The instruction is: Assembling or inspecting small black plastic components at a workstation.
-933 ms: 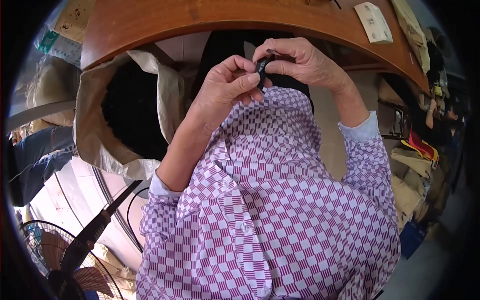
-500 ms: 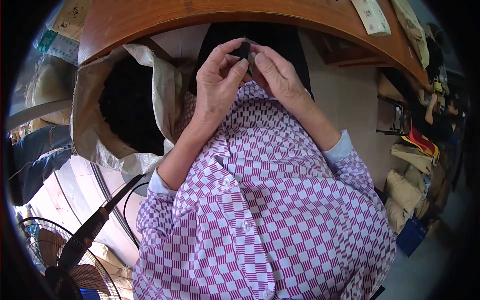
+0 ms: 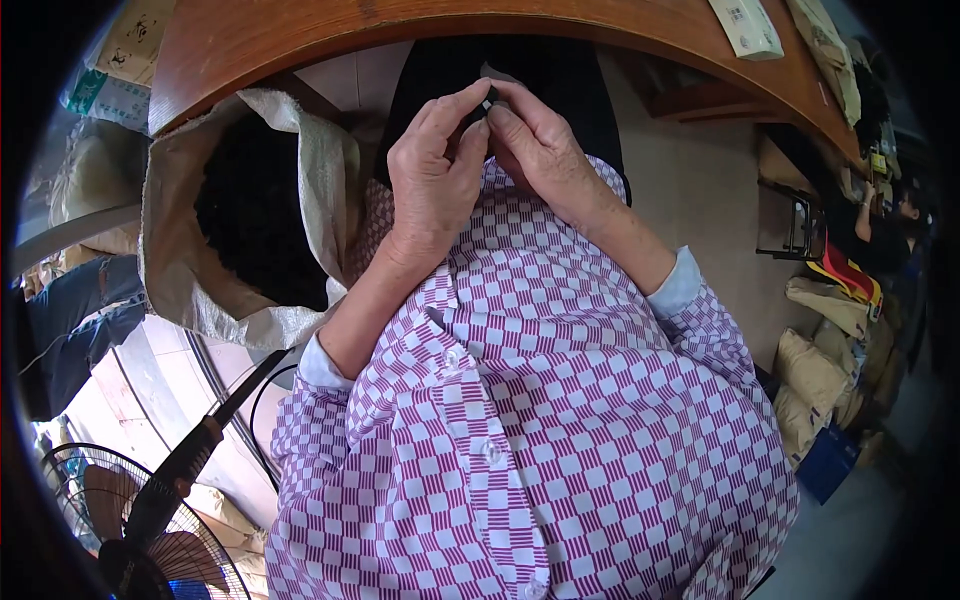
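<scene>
White box [image 3: 752,30] bears print; 2 hands [image 3: 432,170] [image 3: 545,150] pinch a black piece [image 3: 491,97].

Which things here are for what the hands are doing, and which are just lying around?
In the job:
small black piece, at the fingertips of the left hand and right hand
probably the open sack, with black contents

Seemingly just around:
fan
white box on the wooden table
blue item at the right

Brown wooden table [image 3: 330,25], pale floor [image 3: 690,200]
</scene>
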Motion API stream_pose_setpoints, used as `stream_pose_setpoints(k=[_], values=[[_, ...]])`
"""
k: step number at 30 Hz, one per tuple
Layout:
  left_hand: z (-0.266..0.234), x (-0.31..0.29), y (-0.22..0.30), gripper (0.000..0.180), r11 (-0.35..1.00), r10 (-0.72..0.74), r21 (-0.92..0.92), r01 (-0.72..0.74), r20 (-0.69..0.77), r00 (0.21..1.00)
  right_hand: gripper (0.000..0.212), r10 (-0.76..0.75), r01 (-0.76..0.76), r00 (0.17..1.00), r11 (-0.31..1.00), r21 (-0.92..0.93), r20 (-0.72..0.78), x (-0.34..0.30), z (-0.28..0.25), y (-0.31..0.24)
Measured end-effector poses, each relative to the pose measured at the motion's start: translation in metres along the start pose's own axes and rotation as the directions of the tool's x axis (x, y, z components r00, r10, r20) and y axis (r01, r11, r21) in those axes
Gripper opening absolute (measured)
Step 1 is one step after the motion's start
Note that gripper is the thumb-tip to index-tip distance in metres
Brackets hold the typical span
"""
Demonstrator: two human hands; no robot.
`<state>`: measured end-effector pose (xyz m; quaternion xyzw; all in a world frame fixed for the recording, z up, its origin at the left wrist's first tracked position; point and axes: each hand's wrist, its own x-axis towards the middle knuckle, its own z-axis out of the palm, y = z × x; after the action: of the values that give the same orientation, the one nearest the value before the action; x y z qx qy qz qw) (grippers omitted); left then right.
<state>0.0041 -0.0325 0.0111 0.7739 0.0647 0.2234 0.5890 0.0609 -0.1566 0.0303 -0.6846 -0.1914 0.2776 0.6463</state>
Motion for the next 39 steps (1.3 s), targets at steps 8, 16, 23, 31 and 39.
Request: stream_pose_setpoints(k=[8,16,23,31,39], values=[[-0.001,0.002,-0.01,0.031,0.955,0.058,0.288,-0.072,0.056,0.997,0.031,0.332,-0.36,0.933,0.865,0.35,0.137,0.003,-0.011,0.006],[-0.017,0.018,0.011,0.033,0.87,-0.277,-0.382,0.31,0.14,0.951,0.023,-0.056,0.057,0.998,0.993,0.101,-0.014,0.009,-0.014,0.029],[-0.012,0.023,0.017,0.032,0.609,-0.365,-0.646,0.46,0.286,0.886,0.013,-0.127,0.122,0.992,0.933,0.339,-0.007,0.002,-0.03,0.015],[-0.006,0.012,0.013,0.031,0.517,-0.368,-0.588,0.623,0.504,0.781,0.015,-0.009,-0.08,0.989,0.801,0.594,0.145,0.008,-0.037,0.028],[-0.01,0.011,0.016,0.043,0.915,-0.3,-0.098,0.392,0.485,0.821,0.014,0.054,-0.081,0.995,0.937,0.339,0.088,0.008,-0.029,0.03]])
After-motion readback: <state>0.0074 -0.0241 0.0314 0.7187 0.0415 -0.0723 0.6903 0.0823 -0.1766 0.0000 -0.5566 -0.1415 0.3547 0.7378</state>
